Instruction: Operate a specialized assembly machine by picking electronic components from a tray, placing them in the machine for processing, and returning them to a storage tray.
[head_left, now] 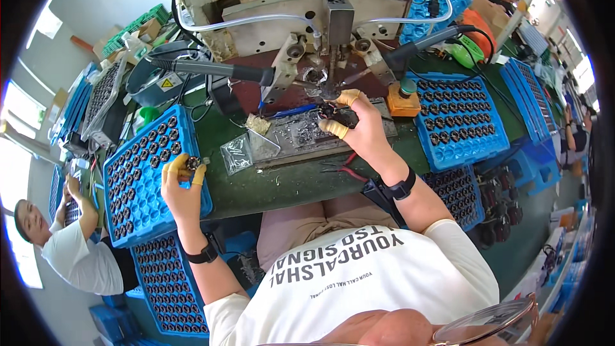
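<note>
While the left hand (181,176) pinches a small dark round part (193,163) over the blue tray (138,211) at 9 o'clock, fingers narrow around it, the right hand (359,125) holds another dark part (330,111) under the soldering fixture (333,32) at 12 o'clock. Likely the soldering step; the next move calls for steady seating between the two iron tips, with the filled tray (461,118) at 3 o'clock.

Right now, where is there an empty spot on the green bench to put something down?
Bare green bench lies between the left blue tray and the red pliers, below the clear bag. It is crowded around the right hand at the machine and by the right tray.
</note>
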The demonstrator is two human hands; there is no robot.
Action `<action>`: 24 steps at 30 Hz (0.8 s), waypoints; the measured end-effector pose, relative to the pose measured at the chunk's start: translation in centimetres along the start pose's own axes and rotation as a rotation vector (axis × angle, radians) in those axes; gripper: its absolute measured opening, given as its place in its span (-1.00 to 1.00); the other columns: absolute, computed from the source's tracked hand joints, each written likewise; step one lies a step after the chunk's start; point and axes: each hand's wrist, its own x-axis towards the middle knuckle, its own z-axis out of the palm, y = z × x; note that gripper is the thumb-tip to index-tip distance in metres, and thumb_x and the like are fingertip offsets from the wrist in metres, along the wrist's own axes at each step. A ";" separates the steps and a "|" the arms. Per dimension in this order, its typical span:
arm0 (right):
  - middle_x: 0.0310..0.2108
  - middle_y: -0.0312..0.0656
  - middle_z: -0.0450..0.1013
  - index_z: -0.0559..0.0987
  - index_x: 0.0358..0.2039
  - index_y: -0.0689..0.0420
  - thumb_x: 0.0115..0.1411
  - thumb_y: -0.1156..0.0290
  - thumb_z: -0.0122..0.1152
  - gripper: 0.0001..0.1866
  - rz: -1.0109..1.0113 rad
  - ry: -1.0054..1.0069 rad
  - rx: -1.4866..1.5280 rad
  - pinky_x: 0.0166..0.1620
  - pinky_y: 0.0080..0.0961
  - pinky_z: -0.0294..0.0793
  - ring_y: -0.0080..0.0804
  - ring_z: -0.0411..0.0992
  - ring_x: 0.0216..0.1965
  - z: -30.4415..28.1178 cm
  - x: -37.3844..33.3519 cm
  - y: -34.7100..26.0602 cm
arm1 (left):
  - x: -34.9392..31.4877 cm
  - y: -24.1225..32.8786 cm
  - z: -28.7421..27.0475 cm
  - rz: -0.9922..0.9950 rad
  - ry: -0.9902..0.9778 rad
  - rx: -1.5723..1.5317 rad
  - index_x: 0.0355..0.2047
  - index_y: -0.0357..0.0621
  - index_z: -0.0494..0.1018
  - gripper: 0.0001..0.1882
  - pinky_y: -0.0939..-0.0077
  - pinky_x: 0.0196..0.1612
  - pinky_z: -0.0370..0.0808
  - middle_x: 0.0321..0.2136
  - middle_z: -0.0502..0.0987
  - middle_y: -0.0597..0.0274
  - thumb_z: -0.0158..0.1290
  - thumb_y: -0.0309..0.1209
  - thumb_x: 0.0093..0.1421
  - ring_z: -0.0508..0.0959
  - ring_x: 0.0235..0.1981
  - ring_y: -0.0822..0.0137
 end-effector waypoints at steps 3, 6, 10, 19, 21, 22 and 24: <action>-0.20 -0.19 0.48 0.59 -0.10 0.18 -0.08 0.38 0.54 -0.51 0.017 0.030 0.073 -0.06 -0.41 0.43 -0.29 0.44 -0.16 -1.2 0.1 -0.3 | 0.5 3.0 0.5 0.034 0.018 0.090 -0.17 -0.19 0.55 -0.58 0.56 -0.33 0.42 -0.36 0.50 0.26 0.36 -0.53 -0.10 0.49 -0.42 0.39; -0.20 -0.26 0.46 0.60 -0.06 0.13 -0.04 0.43 0.51 -0.52 0.123 -0.005 0.209 -0.06 -0.51 0.38 -0.42 0.42 -0.16 -2.7 -0.7 -0.1 | 0.8 7.9 3.7 0.073 -0.085 -0.182 -0.17 -0.21 0.56 -0.57 0.52 -0.24 0.48 -0.30 0.54 0.20 0.37 -0.50 -0.11 0.54 -0.37 0.31; -0.13 -0.32 0.45 0.56 0.01 0.13 0.02 0.49 0.45 -0.51 0.250 -0.006 0.445 -0.03 -0.61 0.29 -0.55 0.36 -0.13 -4.0 -2.5 0.2 | 1.8 14.4 9.4 0.107 -0.267 -0.383 -0.17 -0.25 0.57 -0.57 0.47 -0.12 0.51 -0.24 0.56 0.13 0.38 -0.47 -0.10 0.59 -0.26 0.26; -0.07 -0.34 0.44 0.54 0.02 0.14 0.03 0.45 0.45 -0.50 0.370 0.023 0.393 0.00 -0.60 0.28 -0.58 0.34 -0.10 -7.4 -5.9 2.5 | 3.3 15.6 13.4 0.099 -0.433 -0.414 -0.15 -0.33 0.54 -0.50 0.40 -0.15 0.51 -0.27 0.57 0.10 0.41 -0.37 -0.10 0.59 -0.29 0.23; -0.09 -0.33 0.45 0.55 0.00 0.14 0.02 0.43 0.46 -0.51 0.361 0.020 0.392 0.00 -0.60 0.29 -0.57 0.35 -0.10 -7.2 -5.9 2.9 | 3.6 15.7 13.1 0.040 -0.501 -0.459 -0.16 -0.33 0.53 -0.50 0.39 -0.16 0.51 -0.29 0.56 0.09 0.41 -0.36 -0.09 0.59 -0.30 0.21; -0.09 -0.32 0.45 0.55 0.00 0.15 0.02 0.43 0.46 -0.51 0.361 0.018 0.367 0.00 -0.59 0.29 -0.56 0.35 -0.10 -7.2 -5.8 2.9 | 3.8 15.8 13.1 0.107 -0.504 -0.411 -0.17 -0.33 0.53 -0.52 0.39 -0.18 0.51 -0.31 0.56 0.08 0.41 -0.35 -0.08 0.58 -0.31 0.19; -0.10 -0.31 0.46 0.55 -0.01 0.15 0.02 0.42 0.47 -0.51 0.359 0.014 0.351 -0.01 -0.59 0.30 -0.56 0.36 -0.11 -7.0 -5.6 2.6 | 3.6 16.1 13.2 0.182 -0.495 -0.329 -0.22 -0.31 0.53 -0.55 0.39 -0.20 0.51 -0.35 0.53 0.07 0.40 -0.33 -0.06 0.57 -0.33 0.14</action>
